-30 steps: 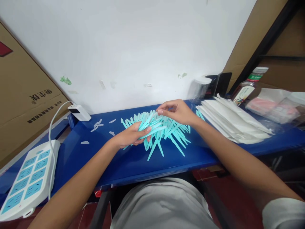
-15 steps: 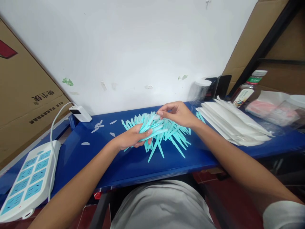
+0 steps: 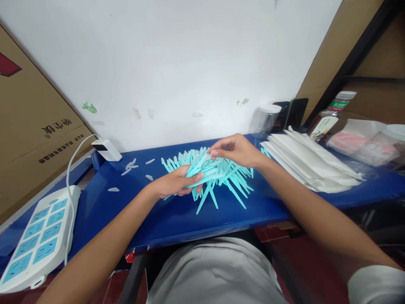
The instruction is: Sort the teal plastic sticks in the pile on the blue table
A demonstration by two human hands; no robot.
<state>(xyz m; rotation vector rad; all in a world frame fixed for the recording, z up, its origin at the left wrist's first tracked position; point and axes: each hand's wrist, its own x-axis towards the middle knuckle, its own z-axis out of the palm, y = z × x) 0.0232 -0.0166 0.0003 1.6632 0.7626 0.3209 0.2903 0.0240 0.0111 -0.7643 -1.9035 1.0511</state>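
Note:
A bundle of turquoise eyebrow razors [image 3: 204,171] with slim handles is in my left hand [image 3: 179,182], its thumb pressed over them and its fingers curled beneath. My right hand [image 3: 232,151] is just above and to the right. Its thumb and index finger pinch a small translucent blade cap [image 3: 208,156] at the upper end of the bundle. Under and behind both hands spreads a pile of the same razors [image 3: 238,181] on the blue table [image 3: 177,219]. Several loose translucent pieces [image 3: 129,166], cap-like in shape, lie on the table's left part.
A power strip [image 3: 41,236] and a white plugged-in device [image 3: 106,150] are at left, beside a cardboard box [image 3: 34,126]. On the right are white paper sleeves [image 3: 310,162], a lidded jar [image 3: 267,120], a bottle [image 3: 332,114] and a pink packet [image 3: 360,143]. A white wall rises behind.
The right fingertips have shifted very slightly at the bundle's upper end. My left hand keeps its hold, and the pile and loose pieces lie as before.

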